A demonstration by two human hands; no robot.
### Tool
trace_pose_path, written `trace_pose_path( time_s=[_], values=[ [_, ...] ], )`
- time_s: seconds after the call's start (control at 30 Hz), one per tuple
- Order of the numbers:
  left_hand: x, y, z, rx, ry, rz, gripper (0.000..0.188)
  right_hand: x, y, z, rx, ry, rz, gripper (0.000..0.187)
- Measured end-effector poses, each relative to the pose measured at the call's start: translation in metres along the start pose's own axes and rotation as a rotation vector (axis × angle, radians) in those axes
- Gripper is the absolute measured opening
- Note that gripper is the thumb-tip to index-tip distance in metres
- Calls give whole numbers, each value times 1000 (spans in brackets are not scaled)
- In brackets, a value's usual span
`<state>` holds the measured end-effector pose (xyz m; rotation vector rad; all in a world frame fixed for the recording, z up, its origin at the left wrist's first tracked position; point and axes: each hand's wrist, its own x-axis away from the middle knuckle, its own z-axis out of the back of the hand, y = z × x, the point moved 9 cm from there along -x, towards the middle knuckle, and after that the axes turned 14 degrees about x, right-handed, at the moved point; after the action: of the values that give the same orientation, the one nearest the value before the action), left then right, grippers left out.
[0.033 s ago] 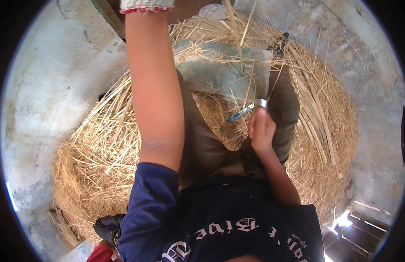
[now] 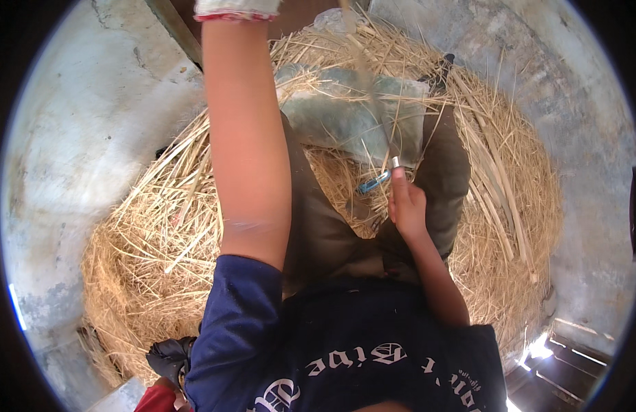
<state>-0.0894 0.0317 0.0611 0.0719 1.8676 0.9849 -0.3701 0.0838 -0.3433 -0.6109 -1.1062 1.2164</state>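
My right hand is closed around a knife. Its metal collar shows above my thumb, and the blade, pointing away from me, is thin and blurred. My left arm stretches to the top edge; only the red-trimmed white cuff of the glove on my left hand shows, its fingers being out of frame. A long pale strip runs blurred from the top edge toward the blade; whether they touch I cannot tell. Across my legs lies a worn grey-green sheet. A small blue object is beside my right hand.
Dry straw is heaped all around me, with longer flat strips on the right. A curved grey wall encloses the heap. Dark slats stand at lower right. A black bundle and red cloth are at lower left.
The knife has turned from showing its broad blade to being nearly edge-on, tipping left. My right hand has rotated, thumb up. My left forearm has shifted slightly right, and the pale strip is now blurred.
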Motion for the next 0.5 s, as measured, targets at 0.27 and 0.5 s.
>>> trace_pose_path(
  time_s=[0.27,0.5],
  values=[
    [-7,-17,2,145,-163,-88,23,0,17,43,-440,211,-125,56],
    [-5,-34,-21,599,-176,35,18,45,-49,44,-407,224,394,51]
  ],
)
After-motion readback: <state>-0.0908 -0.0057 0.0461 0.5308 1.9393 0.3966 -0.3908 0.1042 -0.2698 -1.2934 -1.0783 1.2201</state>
